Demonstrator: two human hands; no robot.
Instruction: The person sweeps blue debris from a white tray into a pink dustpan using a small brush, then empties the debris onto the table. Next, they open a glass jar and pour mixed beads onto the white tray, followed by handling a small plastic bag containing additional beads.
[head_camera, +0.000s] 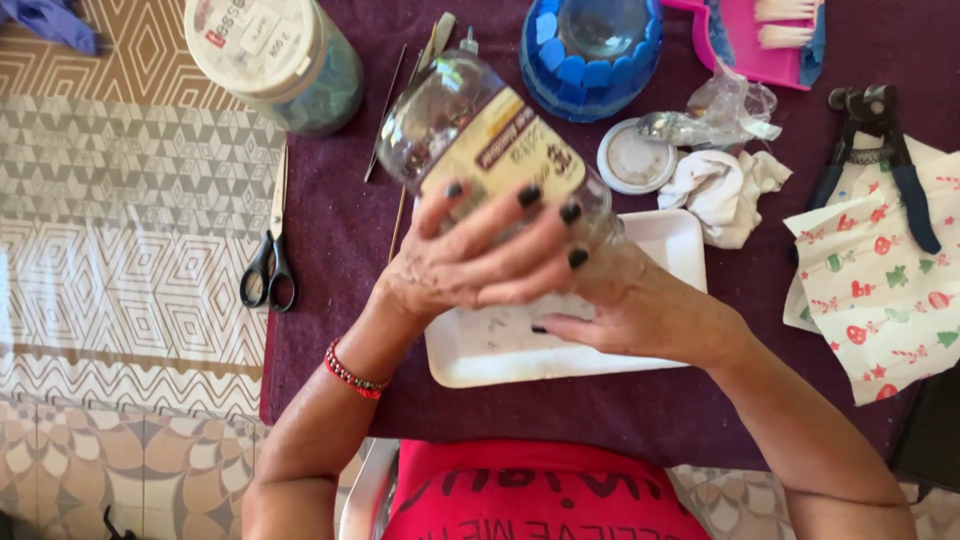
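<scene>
two bare hands hold a clear glass bottle (480, 150) with a yellowish label, tilted on its side above a white foam tray (500, 340) on the purple tabletop (330, 300). the label looks whole, so any work on it seems barely begun. the left hand (480, 262) has its grip wrapped over the bottle, dark-nailed fingers spread; the right hand (640, 315) supports it below, its grip mostly hidden. scissors (270, 250) lie well apart at left.
</scene>
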